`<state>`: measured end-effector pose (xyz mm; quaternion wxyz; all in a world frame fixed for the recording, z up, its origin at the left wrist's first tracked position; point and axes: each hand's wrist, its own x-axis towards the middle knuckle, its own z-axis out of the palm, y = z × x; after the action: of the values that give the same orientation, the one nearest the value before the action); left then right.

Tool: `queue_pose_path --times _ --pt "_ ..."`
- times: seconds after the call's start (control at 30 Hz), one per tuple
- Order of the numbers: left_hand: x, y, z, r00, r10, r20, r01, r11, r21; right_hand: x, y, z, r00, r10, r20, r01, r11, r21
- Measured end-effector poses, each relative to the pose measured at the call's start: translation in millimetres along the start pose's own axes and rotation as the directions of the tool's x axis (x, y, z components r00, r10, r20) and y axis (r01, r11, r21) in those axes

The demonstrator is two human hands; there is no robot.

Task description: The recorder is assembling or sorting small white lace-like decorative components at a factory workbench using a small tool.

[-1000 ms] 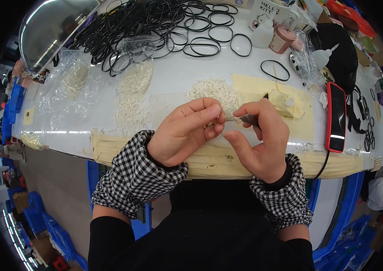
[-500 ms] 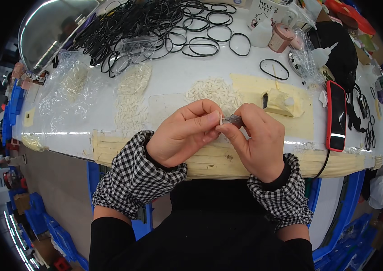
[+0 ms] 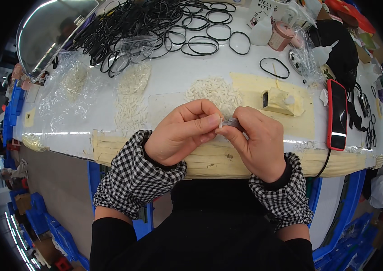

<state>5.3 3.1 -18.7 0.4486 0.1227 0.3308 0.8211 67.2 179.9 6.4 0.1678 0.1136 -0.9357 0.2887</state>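
My left hand (image 3: 180,135) pinches a small white stick-shaped piece (image 3: 220,122) upright between thumb and forefinger. Close against it, my right hand (image 3: 262,147) grips a short grey metal tool (image 3: 234,123), its tip pointing at the white piece. Fingers cover most of the tool, so its kind does not show. Just beyond both hands lies a heap of similar white pieces (image 3: 214,91). A second, flatter spread of white pieces (image 3: 130,106) is to the left, by a clear bag of them (image 3: 135,80).
Black rubber loops (image 3: 132,27) pile up at the back. On the right are a taped yellow block (image 3: 284,103) and a red-cased phone (image 3: 336,115) with a cable. A clear plastic bag (image 3: 67,90) lies left. Padded tape (image 3: 209,165) covers the near table edge.
The grey tool has tilted slightly, and my right fingers have shifted a little with it. My left hand keeps its pinch on the white piece.
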Motion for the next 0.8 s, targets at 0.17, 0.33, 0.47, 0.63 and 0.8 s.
queue_pose_path --times 0.17,0.33,0.47,0.63,0.8 --pt "0.5 0.6 0.7 1.000 0.006 0.000 -0.006 1.000 -0.002 0.0 -0.2 0.6 1.000 0.003 -0.011 -0.003 1.000 0.016" --pt "-0.2 0.2 -0.7 1.000 0.003 0.003 -0.003 1.000 -0.007 1.1 -0.4 0.6 1.000 -0.001 -0.022 0.001 1.000 0.014" --pt "0.3 1.0 1.4 1.000 0.004 0.000 -0.004 1.000 -0.014 -0.3 0.6 0.2 1.000 -0.007 0.001 0.007 1.000 -0.030" --pt "0.0 -0.4 -1.0 1.000 0.004 0.007 -0.004 1.000 -0.017 0.7 -0.1 0.5 1.000 0.002 -0.023 -0.002 1.000 0.002" --pt "0.2 -1.4 -1.9 0.999 0.016 -0.039 -0.016 1.000 -0.007 0.1 1.4 -1.5 1.000 0.007 -0.008 -0.007 1.000 0.000"
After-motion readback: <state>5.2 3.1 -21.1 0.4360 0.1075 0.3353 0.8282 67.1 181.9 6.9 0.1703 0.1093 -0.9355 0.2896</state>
